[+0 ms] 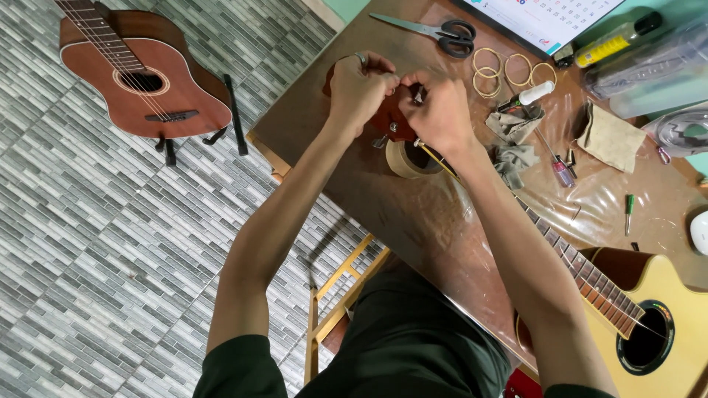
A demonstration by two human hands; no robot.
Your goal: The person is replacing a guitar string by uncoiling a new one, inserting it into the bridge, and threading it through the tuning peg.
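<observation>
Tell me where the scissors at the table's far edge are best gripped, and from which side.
Probably the black handle loops of the scissors, approached from the right end. They lie flat, blades closed and pointing left, loops toward the rubber bands. Both hands are busy at the guitar headstock.

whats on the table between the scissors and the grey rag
In the head view, a loose cluster of tan rubber bands lies between the scissors and the grey rag, with a small white-capped tube just above the rag.
</observation>
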